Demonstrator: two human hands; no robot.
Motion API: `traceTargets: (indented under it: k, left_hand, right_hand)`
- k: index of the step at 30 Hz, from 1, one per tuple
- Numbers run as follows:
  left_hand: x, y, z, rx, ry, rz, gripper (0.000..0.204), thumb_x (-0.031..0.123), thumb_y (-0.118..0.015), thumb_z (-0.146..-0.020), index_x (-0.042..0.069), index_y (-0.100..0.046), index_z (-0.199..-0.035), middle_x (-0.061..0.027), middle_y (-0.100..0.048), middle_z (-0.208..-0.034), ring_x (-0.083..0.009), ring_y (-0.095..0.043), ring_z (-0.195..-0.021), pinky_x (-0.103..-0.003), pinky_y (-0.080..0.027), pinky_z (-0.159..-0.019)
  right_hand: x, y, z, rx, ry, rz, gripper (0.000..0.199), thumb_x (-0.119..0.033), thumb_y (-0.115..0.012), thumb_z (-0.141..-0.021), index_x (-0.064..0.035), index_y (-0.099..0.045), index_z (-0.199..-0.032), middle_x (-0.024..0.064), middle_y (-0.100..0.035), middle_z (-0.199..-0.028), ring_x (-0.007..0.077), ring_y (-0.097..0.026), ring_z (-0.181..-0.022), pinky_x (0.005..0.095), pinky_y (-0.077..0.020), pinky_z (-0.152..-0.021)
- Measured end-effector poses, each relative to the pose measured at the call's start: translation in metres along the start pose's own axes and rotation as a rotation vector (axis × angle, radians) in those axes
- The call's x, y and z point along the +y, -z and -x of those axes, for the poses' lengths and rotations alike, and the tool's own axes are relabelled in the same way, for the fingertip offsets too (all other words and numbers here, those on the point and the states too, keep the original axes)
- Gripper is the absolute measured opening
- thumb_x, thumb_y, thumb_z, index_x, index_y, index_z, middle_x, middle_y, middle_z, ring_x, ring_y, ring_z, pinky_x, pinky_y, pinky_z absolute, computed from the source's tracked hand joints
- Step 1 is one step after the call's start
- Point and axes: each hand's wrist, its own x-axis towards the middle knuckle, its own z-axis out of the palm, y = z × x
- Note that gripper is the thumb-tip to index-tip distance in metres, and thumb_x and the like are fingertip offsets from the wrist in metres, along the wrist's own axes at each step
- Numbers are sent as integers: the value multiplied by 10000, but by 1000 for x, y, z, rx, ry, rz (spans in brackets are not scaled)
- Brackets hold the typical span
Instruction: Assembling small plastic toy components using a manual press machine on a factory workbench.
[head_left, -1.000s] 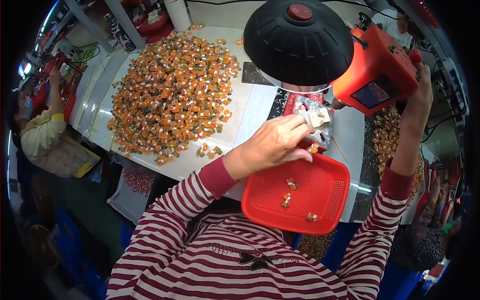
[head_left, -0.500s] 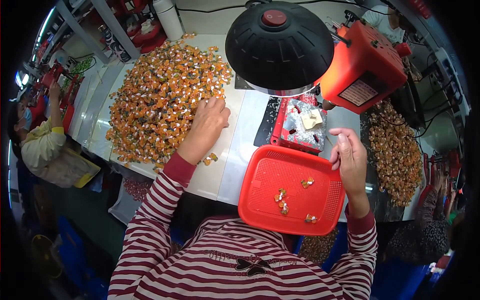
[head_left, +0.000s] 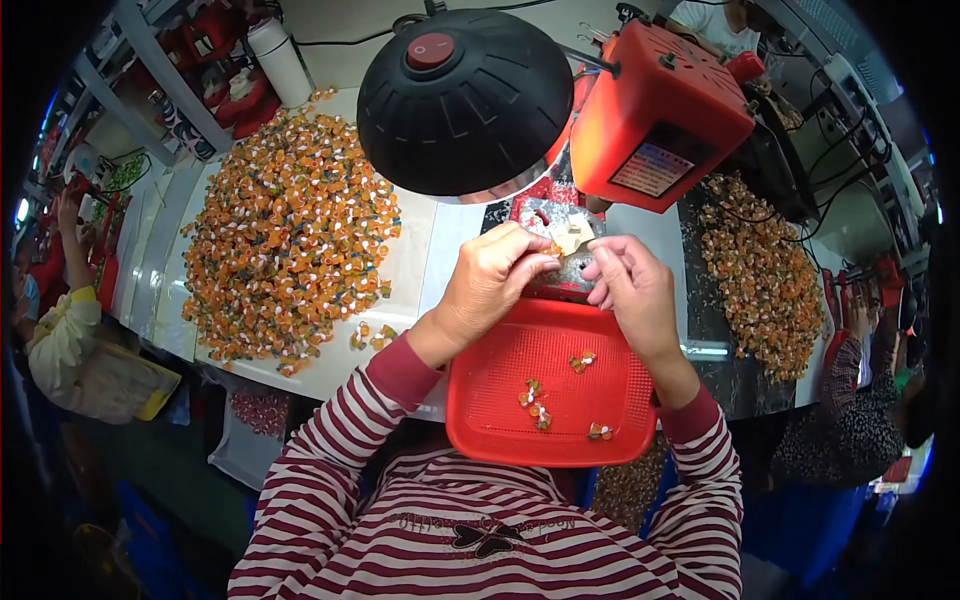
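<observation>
My left hand (head_left: 482,285) is closed in a pinch, with a small orange plastic piece (head_left: 553,250) at its fingertips. My right hand (head_left: 635,290) faces it, thumb and forefinger pressed together; whatever sits between them is too small to make out. Both hands meet over the front of a red and grey machine base (head_left: 562,284), beside the cream-coloured block (head_left: 574,234) on it. Beneath the hands sits a red mesh basket (head_left: 480,400) with several small orange, green and white pieces (head_left: 540,416) inside. Left of my left hand spreads a big heap of similar pieces (head_left: 290,230).
A black dome lamp (head_left: 465,110) and the machine's red box-shaped head (head_left: 650,120) hang above the far side of the work spot. Another heap of pieces (head_left: 762,270) lies at right. A white cylinder (head_left: 280,65) stands behind the left heap. Other people work at both sides.
My left hand has left the heap and come right to the machine base, now pinching an orange piece. My right hand has moved in to meet it. The view has shifted somewhat.
</observation>
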Motion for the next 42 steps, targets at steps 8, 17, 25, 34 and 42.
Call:
traceTargets:
  k: [8, 17, 25, 34, 42]
  left_hand:
    - [-18, -21, -36, 63, -424, -348, 169, 78, -696, -736, 5, -546, -757, -116, -546, -691, -282, -570, -637, -339, -473, -573]
    - [-26, -18, -43, 81, -497, -417, 175, 46, -713, -702, -1, -549, -741, -108, -556, -678, -261, -577, -621, -331, -482, -563]
    - [-30, -19, -47, 84, -521, -414, 149, 58, -687, -729, 5, -549, -744, -105, -527, -667, -260, -563, -623, -336, -473, -570]
    - [-29, -18, -45, 85, -543, -462, 173, 45, -721, -694, -2, -574, -773, -104, -571, -685, -246, -591, -616, -313, -493, -552]
    - [-28, -16, -45, 97, -530, -430, 150, 57, -690, -719, -5, -563, -771, -98, -520, -661, -252, -561, -612, -335, -466, -563]
  right_hand:
    - [-84, 66, -74, 469, 480, -220, 421, -394, -401, -949, -5, -552, -1005, 45, -561, -645, 65, -491, -493, 197, -367, -450]
    - [-78, 65, -74, 347, 526, 3, 367, -325, -412, -926, -28, -586, -801, 5, -506, -609, 29, -393, -475, 193, -298, -432]
    - [-42, 36, -53, 421, 586, 35, 273, -163, -365, -902, -2, -555, -792, 3, -507, -613, 42, -432, -499, 195, -329, -452]
    - [-23, 34, -50, 431, 638, 79, 229, -97, -360, -855, 12, -553, -800, 17, -502, -601, 60, -446, -498, 210, -355, -464]
    - [-15, 30, -52, 430, 630, 167, 250, -174, -342, -868, -7, -527, -856, 19, -458, -619, 81, -387, -521, 228, -324, -483]
